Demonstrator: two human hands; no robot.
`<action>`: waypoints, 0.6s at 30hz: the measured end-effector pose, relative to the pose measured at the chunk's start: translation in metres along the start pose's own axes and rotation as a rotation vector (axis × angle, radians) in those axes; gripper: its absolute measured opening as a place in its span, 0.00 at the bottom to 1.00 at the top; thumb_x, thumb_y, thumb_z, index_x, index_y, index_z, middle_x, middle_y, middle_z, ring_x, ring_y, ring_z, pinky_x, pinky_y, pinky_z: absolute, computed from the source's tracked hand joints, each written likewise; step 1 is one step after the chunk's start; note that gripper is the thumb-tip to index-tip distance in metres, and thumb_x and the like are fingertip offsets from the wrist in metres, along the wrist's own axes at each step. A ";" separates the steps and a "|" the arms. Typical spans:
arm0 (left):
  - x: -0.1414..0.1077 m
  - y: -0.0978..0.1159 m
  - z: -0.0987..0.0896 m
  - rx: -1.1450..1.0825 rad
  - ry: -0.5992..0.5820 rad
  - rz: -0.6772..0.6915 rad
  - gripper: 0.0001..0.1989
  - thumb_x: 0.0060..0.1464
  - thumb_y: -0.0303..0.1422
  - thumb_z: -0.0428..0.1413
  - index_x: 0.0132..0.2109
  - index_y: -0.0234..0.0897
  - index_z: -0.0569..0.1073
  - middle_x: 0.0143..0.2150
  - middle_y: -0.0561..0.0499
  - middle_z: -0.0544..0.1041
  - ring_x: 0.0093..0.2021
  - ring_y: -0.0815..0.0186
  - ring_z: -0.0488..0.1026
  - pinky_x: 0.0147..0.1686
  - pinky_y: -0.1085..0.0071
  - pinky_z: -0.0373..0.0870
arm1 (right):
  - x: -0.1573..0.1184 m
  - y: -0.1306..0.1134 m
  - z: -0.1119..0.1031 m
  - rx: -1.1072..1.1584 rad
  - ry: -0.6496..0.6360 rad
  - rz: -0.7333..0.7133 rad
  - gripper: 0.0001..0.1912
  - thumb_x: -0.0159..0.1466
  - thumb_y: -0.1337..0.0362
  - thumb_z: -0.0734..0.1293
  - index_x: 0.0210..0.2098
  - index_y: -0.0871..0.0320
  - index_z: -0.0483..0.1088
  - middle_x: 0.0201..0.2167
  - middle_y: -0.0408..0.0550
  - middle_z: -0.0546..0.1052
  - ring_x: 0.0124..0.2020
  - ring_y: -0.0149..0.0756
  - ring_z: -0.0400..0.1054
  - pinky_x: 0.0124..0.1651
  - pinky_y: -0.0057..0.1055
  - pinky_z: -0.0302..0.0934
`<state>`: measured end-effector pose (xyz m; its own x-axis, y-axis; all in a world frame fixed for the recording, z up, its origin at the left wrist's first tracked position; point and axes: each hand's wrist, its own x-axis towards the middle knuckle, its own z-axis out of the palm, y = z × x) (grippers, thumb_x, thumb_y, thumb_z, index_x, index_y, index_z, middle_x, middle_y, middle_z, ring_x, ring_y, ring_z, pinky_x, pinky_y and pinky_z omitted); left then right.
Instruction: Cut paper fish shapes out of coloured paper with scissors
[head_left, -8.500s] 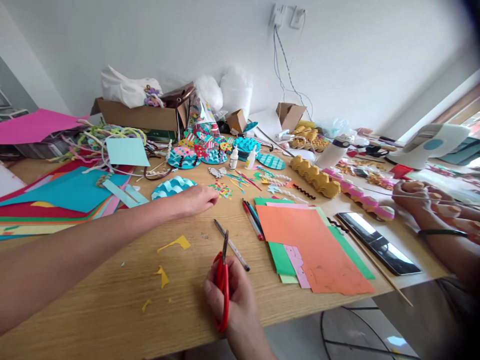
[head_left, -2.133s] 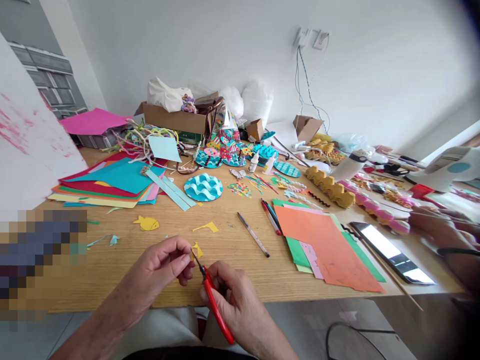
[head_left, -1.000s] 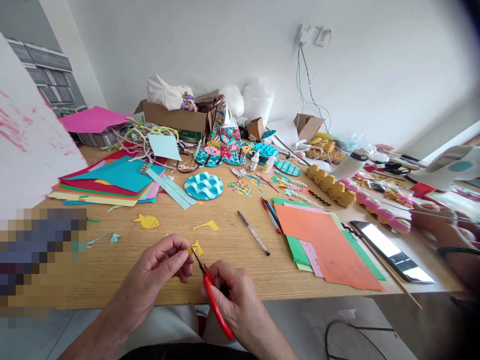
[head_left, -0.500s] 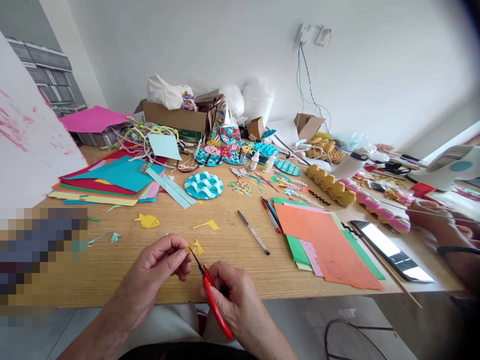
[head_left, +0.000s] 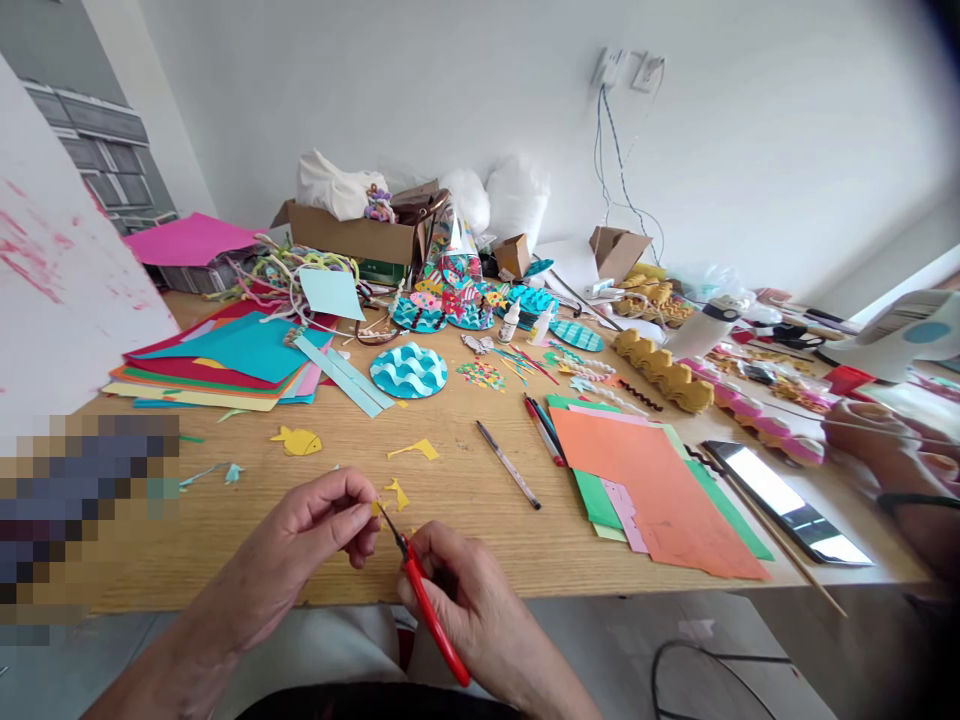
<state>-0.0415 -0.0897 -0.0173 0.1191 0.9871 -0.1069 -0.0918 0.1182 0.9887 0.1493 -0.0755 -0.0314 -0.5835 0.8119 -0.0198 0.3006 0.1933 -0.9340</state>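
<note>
Between the thumb and fingers of my left hand point(head_left: 326, 525) is a small piece of yellow paper point(head_left: 376, 508), mostly hidden by the fingertips. My right hand point(head_left: 465, 585) is wrapped round the red handles of a pair of scissors point(head_left: 435, 625). The scissor tips touch or nearly touch the yellow piece; the blades look closed or almost so. Just beyond lies a yellow paper scrap point(head_left: 397, 493) on the table. Farther back are a yellow paper fish point(head_left: 297, 441) with drawn lines and another yellow offcut point(head_left: 417, 449).
A pen point(head_left: 508, 463) lies right of centre, beside orange paper point(head_left: 652, 480) on green sheets. A wavy blue disc point(head_left: 409, 370), stacked coloured paper point(head_left: 225, 350) and glue bottles point(head_left: 510, 321) stand farther back. At the right are a phone point(head_left: 787, 500) and another person's hand point(head_left: 862, 435).
The scissor tips have shifted slightly at the yellow piece in my left fingers, and the blades appear a little lower. Both hands stay nearly in place; the whole view has moved a little.
</note>
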 end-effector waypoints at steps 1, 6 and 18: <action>0.000 0.000 0.001 -0.003 0.002 -0.003 0.07 0.56 0.36 0.54 0.32 0.39 0.72 0.24 0.57 0.70 0.27 0.70 0.65 0.28 0.74 0.62 | 0.000 0.000 0.000 0.007 -0.002 -0.001 0.09 0.62 0.64 0.62 0.26 0.57 0.60 0.20 0.36 0.61 0.23 0.26 0.52 0.26 0.23 0.48; 0.001 -0.002 0.004 0.012 -0.012 0.000 0.07 0.56 0.35 0.54 0.31 0.38 0.71 0.24 0.57 0.71 0.27 0.70 0.65 0.28 0.73 0.63 | 0.000 -0.001 0.000 0.039 -0.016 -0.001 0.09 0.62 0.65 0.62 0.26 0.57 0.60 0.20 0.36 0.60 0.23 0.26 0.51 0.26 0.23 0.47; 0.001 -0.004 -0.001 0.049 -0.053 -0.001 0.06 0.56 0.35 0.54 0.33 0.40 0.71 0.25 0.57 0.71 0.27 0.71 0.66 0.28 0.74 0.63 | -0.001 0.001 -0.001 0.060 0.001 0.002 0.10 0.62 0.66 0.62 0.24 0.58 0.59 0.19 0.35 0.57 0.23 0.26 0.49 0.25 0.24 0.45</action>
<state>-0.0418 -0.0887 -0.0219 0.1710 0.9798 -0.1038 -0.0428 0.1127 0.9927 0.1509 -0.0752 -0.0321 -0.5820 0.8129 -0.0215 0.2563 0.1583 -0.9535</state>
